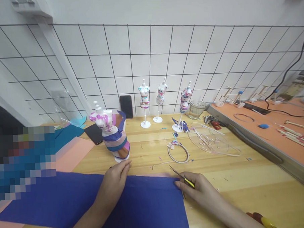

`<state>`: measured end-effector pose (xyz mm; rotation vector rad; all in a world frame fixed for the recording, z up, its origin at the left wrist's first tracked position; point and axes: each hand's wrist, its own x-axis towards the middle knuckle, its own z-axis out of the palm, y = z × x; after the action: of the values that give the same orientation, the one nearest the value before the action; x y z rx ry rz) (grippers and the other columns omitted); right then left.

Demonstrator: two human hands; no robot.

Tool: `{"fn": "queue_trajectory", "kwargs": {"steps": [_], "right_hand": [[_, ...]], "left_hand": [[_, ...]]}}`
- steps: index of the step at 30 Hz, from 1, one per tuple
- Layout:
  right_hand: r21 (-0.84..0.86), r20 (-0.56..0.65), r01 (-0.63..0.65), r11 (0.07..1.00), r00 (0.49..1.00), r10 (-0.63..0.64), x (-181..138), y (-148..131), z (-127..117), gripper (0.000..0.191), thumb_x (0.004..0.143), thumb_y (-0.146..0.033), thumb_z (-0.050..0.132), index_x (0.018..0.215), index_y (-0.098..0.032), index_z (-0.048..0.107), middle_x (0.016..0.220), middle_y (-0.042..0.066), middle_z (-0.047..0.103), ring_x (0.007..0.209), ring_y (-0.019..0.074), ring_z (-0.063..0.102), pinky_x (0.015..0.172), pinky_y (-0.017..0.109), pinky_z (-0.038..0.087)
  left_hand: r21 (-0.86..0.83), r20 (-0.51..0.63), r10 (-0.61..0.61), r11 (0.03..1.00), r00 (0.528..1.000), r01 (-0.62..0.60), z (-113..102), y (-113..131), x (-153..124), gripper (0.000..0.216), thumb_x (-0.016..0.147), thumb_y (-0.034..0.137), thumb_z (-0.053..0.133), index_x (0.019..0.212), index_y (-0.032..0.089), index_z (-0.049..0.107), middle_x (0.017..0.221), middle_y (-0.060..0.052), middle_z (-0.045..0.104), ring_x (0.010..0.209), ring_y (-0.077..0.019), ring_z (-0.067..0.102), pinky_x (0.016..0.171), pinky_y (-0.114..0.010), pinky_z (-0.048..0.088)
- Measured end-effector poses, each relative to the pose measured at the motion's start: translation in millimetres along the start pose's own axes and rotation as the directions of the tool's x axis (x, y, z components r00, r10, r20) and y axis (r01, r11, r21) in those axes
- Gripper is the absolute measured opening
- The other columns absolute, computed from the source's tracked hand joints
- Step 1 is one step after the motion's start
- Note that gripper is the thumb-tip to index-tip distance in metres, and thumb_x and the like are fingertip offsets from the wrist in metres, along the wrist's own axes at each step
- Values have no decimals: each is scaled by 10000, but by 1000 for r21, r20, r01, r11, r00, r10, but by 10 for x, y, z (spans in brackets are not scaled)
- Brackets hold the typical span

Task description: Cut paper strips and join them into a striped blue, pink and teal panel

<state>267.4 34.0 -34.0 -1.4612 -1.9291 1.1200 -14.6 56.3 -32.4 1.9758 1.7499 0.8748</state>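
Note:
A wide sheet of dark blue paper or thin fabric [148, 201] lies flat across the front of the table. My right hand [198, 187] is at its upper right corner, closed around tweezers [187, 181] with dark tips and a yellow grip; the tips point up and left. My left hand [115, 177] rests over the sheet's upper edge, fingers together. Its fingertips are by the base of a large white dress form [116, 140] wrapped in purple, pink, teal and brown strips. Whatever those fingertips pinch, if anything, is hidden.
Three small dress forms [144, 101] stand at the back near a black phone [126, 106] and a glass jar [197, 109]. Wire rings [178, 161] and scraps lie mid-table. An orange-topped tray [268, 129] is on the right; coloured sheets [79, 149] lie left.

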Motion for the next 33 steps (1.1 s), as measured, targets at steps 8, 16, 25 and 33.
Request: {"fn": "queue_trajectory", "kwargs": {"steps": [8, 16, 25, 33], "right_hand": [[-19, 11, 1, 1000, 1000, -1, -8, -20, 0, 250, 870, -335, 477, 666, -196, 518, 645, -21, 524, 645, 148, 490, 606, 248, 372], [-10, 9, -6, 1000, 1000, 6, 2, -19, -6, 284, 861, -352, 471, 620, -205, 440, 609, -40, 458, 618, 136, 463, 585, 239, 357], [18, -30, 40, 999, 999, -39, -20, -57, -26, 309, 862, -370, 487, 604, -204, 448, 579, -44, 458, 587, 124, 451, 556, 221, 375], [157, -29, 18, 987, 999, -13, -20, -113, -90, 372, 838, -501, 512, 632, -191, 531, 608, -28, 514, 620, 146, 494, 597, 238, 398]], "left_hand": [[224, -86, 136, 968, 987, -114, -46, 47, -8, 149, 839, 307, 534, 808, 211, 644, 719, -5, 718, 722, -217, 675, 657, -326, 518], [354, -53, 513, 812, 857, -464, 10, 39, -10, 281, 923, 125, 327, 1027, 145, 588, 985, -91, 682, 942, -241, 606, 797, -381, 460], [167, 108, 527, 826, 843, -538, 49, 210, -100, 213, 942, 285, 450, 959, 148, 613, 869, -64, 666, 881, -239, 554, 788, -398, 424], [61, 227, 463, 871, 857, -487, 135, 246, -121, 214, 937, 182, 432, 851, 180, 628, 764, -33, 610, 791, -210, 528, 733, -363, 407]]}}
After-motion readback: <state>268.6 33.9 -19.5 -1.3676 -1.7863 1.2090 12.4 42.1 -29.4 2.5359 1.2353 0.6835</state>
